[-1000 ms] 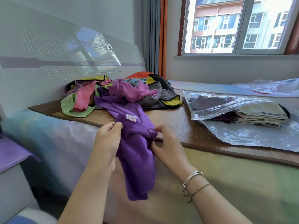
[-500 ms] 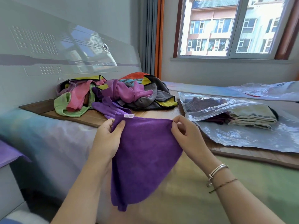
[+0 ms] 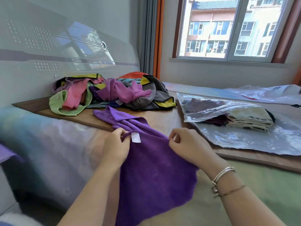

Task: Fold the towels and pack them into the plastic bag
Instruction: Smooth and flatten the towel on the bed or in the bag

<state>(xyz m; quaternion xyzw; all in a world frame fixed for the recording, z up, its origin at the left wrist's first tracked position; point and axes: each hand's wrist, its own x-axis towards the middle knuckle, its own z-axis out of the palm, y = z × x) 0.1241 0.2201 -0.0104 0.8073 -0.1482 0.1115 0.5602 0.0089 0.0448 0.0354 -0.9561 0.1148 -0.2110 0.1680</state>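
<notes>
Purple towel [image 3: 151, 168] hangs from a person's left hand [image 3: 116, 148] and right hand [image 3: 187, 146], each grip pinching its top edge, near the wooden board's [image 3: 162, 118] unfolded towel pile [image 3: 114, 93] and the plastic bag [image 3: 228, 121] of folded towels.

Both hands' fingers [image 3: 123, 134] pinching purple towel [image 3: 154, 168] edge, bagged towels [image 3: 247, 118] prob. folded
</notes>
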